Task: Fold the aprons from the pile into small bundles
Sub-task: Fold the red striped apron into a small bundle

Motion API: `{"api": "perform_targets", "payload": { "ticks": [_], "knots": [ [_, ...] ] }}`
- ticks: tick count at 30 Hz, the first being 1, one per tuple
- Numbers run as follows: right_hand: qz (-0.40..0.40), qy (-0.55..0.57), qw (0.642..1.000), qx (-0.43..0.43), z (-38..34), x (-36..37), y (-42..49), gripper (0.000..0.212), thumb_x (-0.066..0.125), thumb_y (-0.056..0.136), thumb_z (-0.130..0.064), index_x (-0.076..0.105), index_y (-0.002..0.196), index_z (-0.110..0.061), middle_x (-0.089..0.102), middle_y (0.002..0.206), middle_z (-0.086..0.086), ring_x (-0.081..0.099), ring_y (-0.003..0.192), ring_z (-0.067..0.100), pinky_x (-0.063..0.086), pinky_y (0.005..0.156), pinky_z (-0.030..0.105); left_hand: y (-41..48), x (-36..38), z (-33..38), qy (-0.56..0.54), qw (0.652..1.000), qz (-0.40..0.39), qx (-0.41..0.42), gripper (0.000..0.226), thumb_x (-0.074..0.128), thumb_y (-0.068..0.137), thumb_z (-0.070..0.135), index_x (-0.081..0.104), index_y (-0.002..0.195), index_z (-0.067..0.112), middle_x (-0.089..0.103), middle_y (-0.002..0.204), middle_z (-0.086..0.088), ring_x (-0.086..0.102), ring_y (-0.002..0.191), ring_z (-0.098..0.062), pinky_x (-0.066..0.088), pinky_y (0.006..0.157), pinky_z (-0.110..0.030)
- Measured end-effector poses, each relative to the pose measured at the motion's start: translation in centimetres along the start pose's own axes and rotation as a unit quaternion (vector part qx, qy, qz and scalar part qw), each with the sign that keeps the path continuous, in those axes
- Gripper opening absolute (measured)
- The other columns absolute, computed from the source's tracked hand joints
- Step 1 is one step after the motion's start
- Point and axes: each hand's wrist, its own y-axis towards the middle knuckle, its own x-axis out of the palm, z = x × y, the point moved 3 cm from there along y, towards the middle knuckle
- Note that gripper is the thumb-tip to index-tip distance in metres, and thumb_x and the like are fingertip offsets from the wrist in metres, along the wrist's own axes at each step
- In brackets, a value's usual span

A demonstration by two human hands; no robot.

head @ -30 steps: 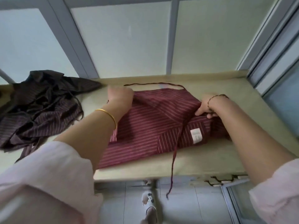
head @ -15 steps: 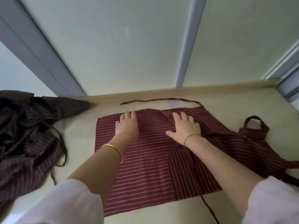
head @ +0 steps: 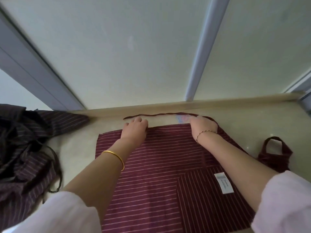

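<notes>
**Item:** maroon striped apron (head: 159,165), 1 pc, mid-fold.

**Location:** centre of the worktop (head: 79,145). Far hem lies just short of the back edge; near part runs out of view toward the front edge.

**Change:** half a sec ago both hands lie flat on the cloth's middle, smoothing. Now they sit at the far hem, well apart.
- The left hand (head: 134,127) has fingers bent over the hem near the apron's far left corner. Pinch or mere press, can't tell.
- The right hand (head: 202,126) is on the far hem beside the tie strap (head: 159,114), fingertips hidden behind the knuckles. Grip can't be told either.
- Reading: smoothing is prob. done, and the next fold, far hem toward the front edge, looks about to start (a judgement, not seen).

**Condition:** flat, few wrinkles, roughly rectangular.
- Right portion is already folded in, stripes running crosswise there, white label (head: 223,182) face up.
- Neck loop (head: 276,153) sticks out to the right.
- Strap lies loose along the back edge and prob. needs tucking in before bundling.

**Pending:** dark apron pile (head: 25,148), left end of worktop, unfolded.
</notes>
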Motion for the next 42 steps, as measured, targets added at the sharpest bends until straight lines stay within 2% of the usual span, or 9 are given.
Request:
{"api": "perform_targets", "payload": {
  "ticks": [6,12,15,18,27,32,37,39,42],
  "knots": [
    [0.04,0.022,0.989,-0.138,-2.0,1.5,1.1,0.043,0.051,0.086,-0.014,0.044,0.128,-0.02,0.047,0.127,0.003,0.044,0.114,0.026,0.042,0.093,0.037,1.5,-0.4,-0.6,0.025,0.997,-0.071,-0.009,0.042,0.061,0.09,0.023,0.042,0.125,0.01,0.047,0.127,-0.01,0.044,0.117,-0.027,0.043,0.097,-0.038],
    [0.067,0.056,0.976,-0.199,-2.7,1.9,1.9,0.022,0.049,0.089,-0.013,0.052,0.107,-0.024,0.054,0.112,-0.004,0.049,0.106,0.02,0.041,0.091,0.032,2.2,-0.4,-1.0,0.032,0.993,-0.11,-0.004,0.031,0.059,0.092,0.026,0.046,0.115,0.011,0.058,0.115,-0.009,0.049,0.109,-0.027,0.044,0.088,-0.036],
    [0.056,0.112,0.971,-0.203,-2.8,1.5,2.0,0.027,0.05,0.084,-0.004,0.048,0.1,-0.025,0.054,0.103,-0.006,0.051,0.099,0.017,0.04,0.081,0.029,2.5,-0.9,-1.1,0.029,0.989,-0.143,0.024,0.027,0.056,0.093,0.026,0.051,0.115,0.012,0.058,0.113,-0.007,0.054,0.104,-0.026,0.046,0.086,-0.034],
    [0.025,0.137,0.964,-0.225,-3.0,1.3,1.5,0.018,0.052,0.083,-0.016,0.052,0.097,-0.028,0.05,0.106,-0.007,0.046,0.101,0.015,0.035,0.081,0.027,2.5,-1.3,-1.4,-0.025,0.986,-0.157,0.047,0.022,0.058,0.092,0.025,0.047,0.109,0.017,0.05,0.109,-0.001,0.053,0.093,-0.022,0.047,0.081,-0.033],
    [-0.019,-0.003,0.981,-0.192,-3.1,0.8,0.9,0.008,0.059,0.087,-0.038,0.057,0.09,-0.031,0.045,0.116,-0.003,0.041,0.112,0.02,0.037,0.093,0.036,1.8,-1.1,-3.6,0.037,0.978,-0.191,0.074,0.012,0.051,0.094,0.039,0.055,0.093,0.028,0.058,0.093,0.003,0.047,0.1,-0.02,0.044,0.087,-0.038],
    [0.1,-0.03,0.988,-0.114,-3.6,-1.0,1.4,0.021,0.051,0.09,-0.008,0.054,0.109,-0.016,0.053,0.111,0.004,0.05,0.104,0.023,0.041,0.088,0.035,1.4,-1.0,-3.8,0.058,0.986,-0.155,-0.006,0.024,0.047,0.097,0.039,0.057,0.098,0.017,0.057,0.09,0.0,0.056,0.084,-0.02,0.045,0.075,-0.032],
    [0.018,-0.044,0.996,-0.08,-3.9,0.2,1.8,0.038,0.055,0.087,-0.014,0.046,0.124,-0.015,0.052,0.123,0.005,0.049,0.114,0.025,0.041,0.088,0.037,0.8,-0.2,-3.6,0.073,0.995,-0.068,-0.007,0.031,0.034,0.101,0.031,0.052,0.086,0.012,0.058,0.092,-0.005,0.055,0.081,-0.023,0.046,0.083,-0.037],
    [0.0,-0.047,0.996,-0.075,-3.6,0.8,1.9,0.035,0.054,0.088,-0.019,0.047,0.122,-0.015,0.056,0.118,0.004,0.053,0.107,0.024,0.043,0.083,0.036,0.3,0.1,-3.6,0.07,0.997,-0.043,0.013,0.028,0.029,0.103,0.026,0.05,0.089,0.013,0.055,0.093,-0.005,0.053,0.078,-0.023,0.046,0.077,-0.036],
    [-0.15,-0.007,0.982,-0.11,-3.8,1.6,1.2,0.021,0.049,0.089,-0.018,0.048,0.11,-0.013,0.06,0.108,0.006,0.058,0.089,0.024,0.048,0.075,0.032,-1.3,0.5,-4.2,0.073,0.994,-0.066,0.041,0.034,0.027,0.103,0.036,0.051,0.096,0.013,0.048,0.083,0.002,0.049,0.068,-0.016,0.042,0.063,-0.032]
  ]
}}
